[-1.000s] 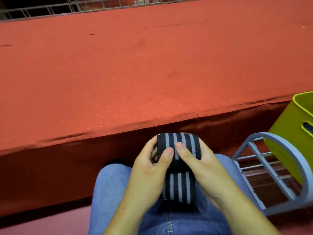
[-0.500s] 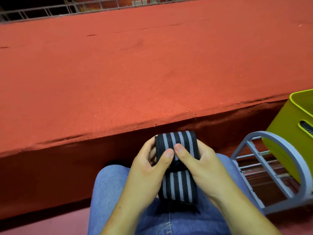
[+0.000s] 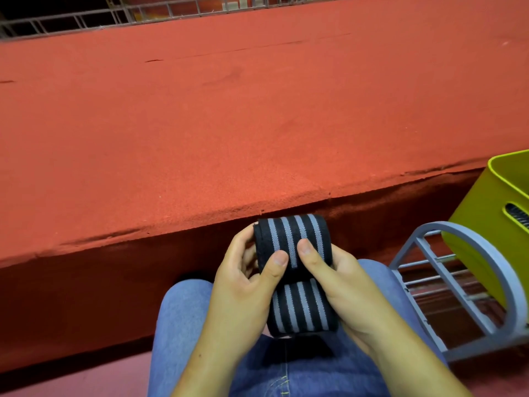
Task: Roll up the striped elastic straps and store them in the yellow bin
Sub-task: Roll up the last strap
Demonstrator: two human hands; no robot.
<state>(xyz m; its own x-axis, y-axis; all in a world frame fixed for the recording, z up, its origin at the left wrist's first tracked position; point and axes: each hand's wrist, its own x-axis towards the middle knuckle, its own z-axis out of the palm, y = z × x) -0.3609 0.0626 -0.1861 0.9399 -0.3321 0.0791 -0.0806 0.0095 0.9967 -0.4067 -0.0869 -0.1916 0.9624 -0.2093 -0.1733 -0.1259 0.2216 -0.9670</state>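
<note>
A black strap with grey stripes [image 3: 289, 234] is partly wound into a thick roll above my lap. My left hand [image 3: 243, 285] grips the roll from the left, thumb pressed on its front. From the right, my right hand [image 3: 340, 282] grips the same roll, its thumb beside the left one. The loose tail of the strap [image 3: 300, 308] hangs down between my palms onto my jeans. The yellow bin [image 3: 492, 219] stands at the right edge, its inside mostly out of view; a striped strap shows through its handle slot.
A wide red-carpeted platform [image 3: 229, 124] fills the view ahead, its front edge just beyond my hands. A grey metal rack [image 3: 463, 285] sits to the right of my knee, under the bin. Metal railings [image 3: 86, 21] run along the far side.
Both hands have turned the roll a little further; the hanging tail looks slightly shorter. The grip of each hand is unchanged.
</note>
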